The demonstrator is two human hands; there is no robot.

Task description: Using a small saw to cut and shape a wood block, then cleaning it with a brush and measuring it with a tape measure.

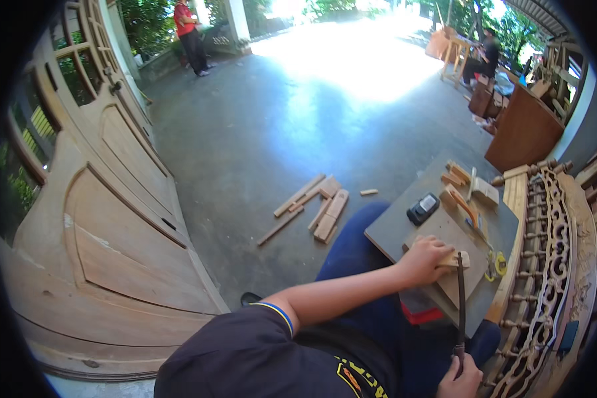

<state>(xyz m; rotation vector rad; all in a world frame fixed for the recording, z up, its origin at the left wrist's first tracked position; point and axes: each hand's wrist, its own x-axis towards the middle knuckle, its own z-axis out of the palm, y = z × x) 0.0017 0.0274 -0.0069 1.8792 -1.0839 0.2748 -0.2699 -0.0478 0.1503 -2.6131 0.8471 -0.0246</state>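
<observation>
Wood block (452, 259), short and pale, lies on a thin brown board (454, 229) near the middle of a small grey tabletop (385, 233). The left hand (426, 260) is closed over its left part, leaving the right end bare. Across that end runs a long, narrow dark blade (462, 292); whether it is a file or a saw cannot be told. The right hand (461, 379) is wrapped round the handle at its near end, low in the view, beyond the tabletop's near edge.

Beyond the board, the far half of the tabletop is crowded: a black device with a pale face (423, 208), orange-brown wooden tools (459, 201), a pale squared block (485, 192) and, toward the right edge, a yellow-handled tool (500, 263). Something red (421, 314) shows beneath the near side.

Carved, spindled woodwork (544, 252) stands close along the right side, hemming the table in. Loose wooden strips and blocks (331, 215) lie on the concrete floor (225, 132) to the left, a small offcut (369, 192) apart from them. Panelled wooden doors (123, 219) fill the left. Farther off are a standing person in red (187, 30), a seated person in dark clothes (488, 56) and a broad brown panel (527, 126).
</observation>
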